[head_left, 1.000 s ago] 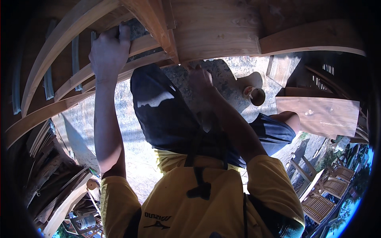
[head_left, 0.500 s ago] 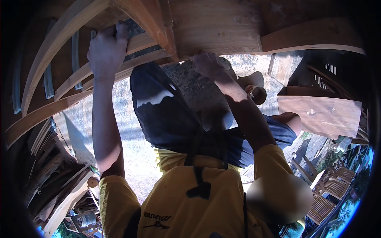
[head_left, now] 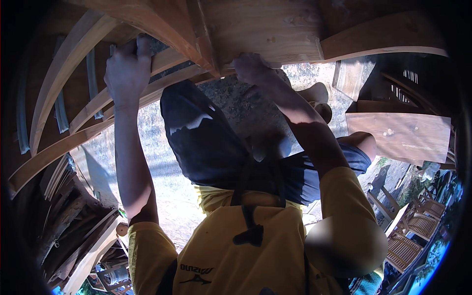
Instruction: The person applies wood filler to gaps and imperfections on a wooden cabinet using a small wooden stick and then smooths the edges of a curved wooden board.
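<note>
A large wooden frame with curved slats fills the top of the view. My left hand is closed around one of its curved slats, fingers partly hidden behind the wood. At the lower edge of a flat wooden panel, my right hand is closed with the fingers curled; what they hold, if anything, is hidden. Between the hands, a thick reddish-brown wooden post slants down to a corner.
A small round container stands by my right forearm. To the right lies a brown wooden board, with slatted wooden chairs beyond it. Scrap wood is piled at the left. My legs are bent below the frame.
My right hand has moved slightly up and left along the panel's lower edge. My left hand stays on the slat. The whole view has shifted a little.
</note>
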{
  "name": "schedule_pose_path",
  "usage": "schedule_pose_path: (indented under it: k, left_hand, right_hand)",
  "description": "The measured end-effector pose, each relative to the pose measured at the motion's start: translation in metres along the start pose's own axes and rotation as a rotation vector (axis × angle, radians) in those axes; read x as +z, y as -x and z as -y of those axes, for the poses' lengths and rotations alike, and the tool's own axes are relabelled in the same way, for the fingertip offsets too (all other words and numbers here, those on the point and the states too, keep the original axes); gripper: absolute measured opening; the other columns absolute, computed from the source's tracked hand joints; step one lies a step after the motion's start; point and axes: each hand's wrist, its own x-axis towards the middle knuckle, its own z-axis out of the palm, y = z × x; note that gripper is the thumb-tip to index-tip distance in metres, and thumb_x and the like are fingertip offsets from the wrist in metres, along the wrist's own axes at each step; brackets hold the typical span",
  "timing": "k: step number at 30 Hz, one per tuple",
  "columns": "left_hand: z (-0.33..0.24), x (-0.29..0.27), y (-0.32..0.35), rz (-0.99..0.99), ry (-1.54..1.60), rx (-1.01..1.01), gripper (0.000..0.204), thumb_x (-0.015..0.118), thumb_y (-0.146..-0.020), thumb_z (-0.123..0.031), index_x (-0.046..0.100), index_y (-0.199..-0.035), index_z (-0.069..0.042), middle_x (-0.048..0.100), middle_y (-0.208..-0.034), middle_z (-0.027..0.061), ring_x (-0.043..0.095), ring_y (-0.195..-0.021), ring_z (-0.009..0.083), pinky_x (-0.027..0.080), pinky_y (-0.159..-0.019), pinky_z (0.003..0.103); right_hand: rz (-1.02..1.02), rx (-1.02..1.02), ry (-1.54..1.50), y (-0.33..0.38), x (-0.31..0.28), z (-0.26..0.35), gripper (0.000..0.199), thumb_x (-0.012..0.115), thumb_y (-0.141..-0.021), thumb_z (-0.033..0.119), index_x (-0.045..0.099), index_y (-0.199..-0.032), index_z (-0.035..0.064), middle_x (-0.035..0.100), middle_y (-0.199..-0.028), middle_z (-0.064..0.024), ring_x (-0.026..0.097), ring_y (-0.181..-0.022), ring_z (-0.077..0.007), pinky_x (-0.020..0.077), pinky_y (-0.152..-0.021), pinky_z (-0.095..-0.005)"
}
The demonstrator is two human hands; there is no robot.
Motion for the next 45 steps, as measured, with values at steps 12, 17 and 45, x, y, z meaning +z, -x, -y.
schedule_pose_path:
  k: [12, 17, 45]
  left_hand:
    - [0.000, 0.007, 0.001, -0.019, 0.037, 0.064, 0.052, 0.050, -0.096, -0.050, 0.075, -0.103, -0.005, 0.072, -0.099, 0.0239, 0.066, -0.100, 0.0475, 0.050, -0.089, 0.055]
    - [0.006, 0.012, -0.001, -0.091, 0.037, 0.112, 0.052, 0.052, -0.094, -0.047, 0.074, -0.100, -0.001, 0.071, -0.097, 0.0258, 0.066, -0.098, 0.0476, 0.050, -0.088, 0.056]
    - [-0.012, -0.123, 0.117, 0.333, 0.501, -0.153, 0.035, 0.058, -0.101, -0.021, 0.057, -0.130, -0.002, 0.062, -0.129, 0.0246, 0.061, -0.117, 0.0410, 0.050, -0.098, 0.047]
  right_hand:
    - [-0.278, 0.233, -0.198, 0.067, 0.055, -0.021, 0.052, 0.062, -0.084, 0.012, 0.063, -0.135, 0.0195, 0.064, -0.120, -0.0252, 0.065, -0.108, -0.0427, 0.0542, -0.092, -0.0522]
    - [-0.457, 0.508, -0.438, 0.107, 0.043, -0.074, 0.044, 0.061, -0.078, 0.018, 0.066, -0.121, 0.0102, 0.071, -0.089, -0.0235, 0.069, -0.088, -0.0409, 0.0552, -0.079, -0.0513]
    - [-0.803, 1.311, -1.440, 0.432, -0.320, -0.049, 0.036, 0.061, -0.100, 0.036, 0.074, -0.108, 0.0041, 0.064, -0.069, -0.0066, 0.039, -0.045, -0.0052, 0.0281, -0.043, -0.0254]
